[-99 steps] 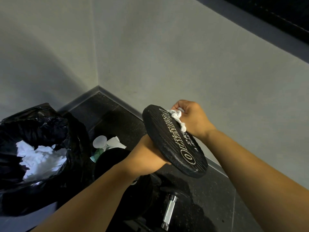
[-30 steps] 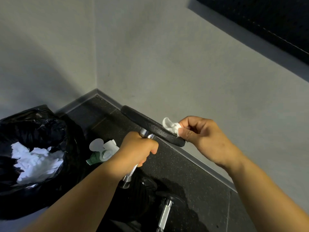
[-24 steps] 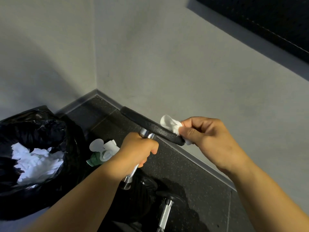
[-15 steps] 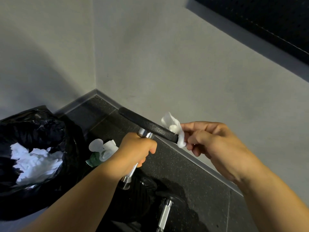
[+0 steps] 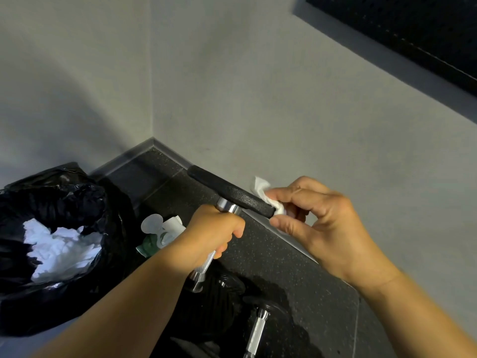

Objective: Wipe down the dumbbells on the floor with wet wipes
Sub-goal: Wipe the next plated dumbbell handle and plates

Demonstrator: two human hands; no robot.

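The dumbbell (image 5: 232, 194) was held up in the air above the dark speckled floor (image 5: 296, 275), in front of the corner of the grey walls. Its upper plate was black with a rough matte rim. It was seen nearly edge-on and sloped down toward the right. Under the plate came a shiny chrome collar and then a knurled chrome handle, which ended in a second collar; what lay beyond it was too dark to tell.

The left hand (image 5: 209, 236) had its grip closed around this handle, just under the upper collar. The right hand (image 5: 327, 223) had a narrow grip: its fingers pinched a crumpled white wet wipe (image 5: 262, 191) against the right end of the plate's rim.

A second dumbbell (image 5: 256, 332) lay on the floor below, with its chrome handle showing. On the left stood a black rubbish bag (image 5: 67, 200) with white used wipes (image 5: 59, 246) inside. Beside it lay a green and white package (image 5: 160, 232).
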